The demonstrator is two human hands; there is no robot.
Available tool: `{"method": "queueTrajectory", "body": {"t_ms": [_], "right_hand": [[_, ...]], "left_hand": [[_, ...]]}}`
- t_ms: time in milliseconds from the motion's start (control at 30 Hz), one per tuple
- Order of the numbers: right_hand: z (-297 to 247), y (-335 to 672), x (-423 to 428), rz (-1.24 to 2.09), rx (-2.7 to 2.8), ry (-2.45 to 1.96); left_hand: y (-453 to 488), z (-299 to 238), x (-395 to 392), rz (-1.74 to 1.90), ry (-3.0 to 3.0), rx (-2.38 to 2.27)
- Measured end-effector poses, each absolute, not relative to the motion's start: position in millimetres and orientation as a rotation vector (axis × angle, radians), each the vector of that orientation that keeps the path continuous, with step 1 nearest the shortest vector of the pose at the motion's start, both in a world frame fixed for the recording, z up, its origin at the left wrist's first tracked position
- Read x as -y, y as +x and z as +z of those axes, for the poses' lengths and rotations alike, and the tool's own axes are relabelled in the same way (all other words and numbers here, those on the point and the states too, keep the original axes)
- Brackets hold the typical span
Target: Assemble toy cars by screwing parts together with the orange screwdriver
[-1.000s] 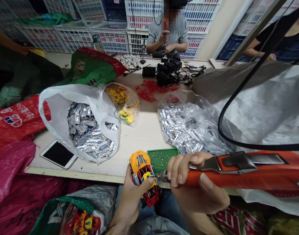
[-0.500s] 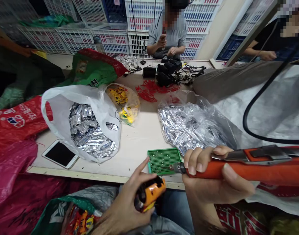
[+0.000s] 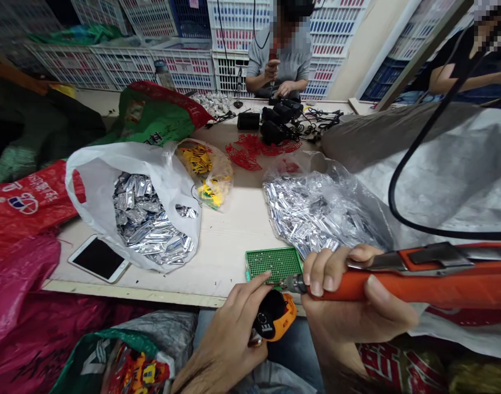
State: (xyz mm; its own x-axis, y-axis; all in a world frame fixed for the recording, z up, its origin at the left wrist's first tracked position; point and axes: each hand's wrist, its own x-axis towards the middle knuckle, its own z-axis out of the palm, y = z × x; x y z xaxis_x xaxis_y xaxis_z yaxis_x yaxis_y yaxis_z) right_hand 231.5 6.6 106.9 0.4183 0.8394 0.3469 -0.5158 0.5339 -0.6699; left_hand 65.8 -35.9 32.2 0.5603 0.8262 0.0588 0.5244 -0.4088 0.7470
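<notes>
My left hand [image 3: 228, 334] is closed around a small orange toy car [image 3: 275, 317], held low at the table's front edge with its black wheel and underside toward me. My right hand [image 3: 349, 306] grips an orange electric screwdriver [image 3: 418, 279] that runs off to the right. Its metal tip [image 3: 289, 283] sits just above the car, over the front edge of a green screw tray [image 3: 272, 261]. A black cable [image 3: 402, 164] loops up from the tool.
A white bag of silver parts [image 3: 147, 219] and a clear bag of silver parts [image 3: 320, 213] flank the tray. A phone [image 3: 98, 258] lies front left. A bag of toy cars [image 3: 135, 372] sits below. Two other people work at the back.
My left hand lowered the car from upright beside the tray and turned it over, underside now toward me. The screwdriver drew back right, then its tip came over the car.
</notes>
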Motion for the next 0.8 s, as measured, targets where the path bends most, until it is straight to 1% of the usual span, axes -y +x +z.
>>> {"method": "queueTrajectory", "body": {"t_ms": [233,367,433,600,700,800], "right_hand": [[107.3,234.8,-5.0,0.892,0.77,-0.526],[99.1,238.0,-9.3,0.828,0.804,-0.551],[89.4,238.1,-13.7,0.783,0.791,-0.573],[57.3,232.8,-22.2,0.772,0.732,-0.707],[44.4,228.9,-21.0,0.783,0.729,-0.774],[39.3,226.4,-17.8,0.809,0.744,-0.764]], "left_hand": [[65.6,24.5,38.9,0.596,2.066,-1.1],[58.1,27.5,38.8,0.678,1.916,-1.163],[50.7,28.7,38.7,0.776,1.726,-1.211],[32.6,26.4,38.0,0.991,0.991,-1.419],[29.0,24.8,33.4,1.062,0.721,-1.517],[32.5,24.9,26.9,1.131,0.526,-1.517]]}}
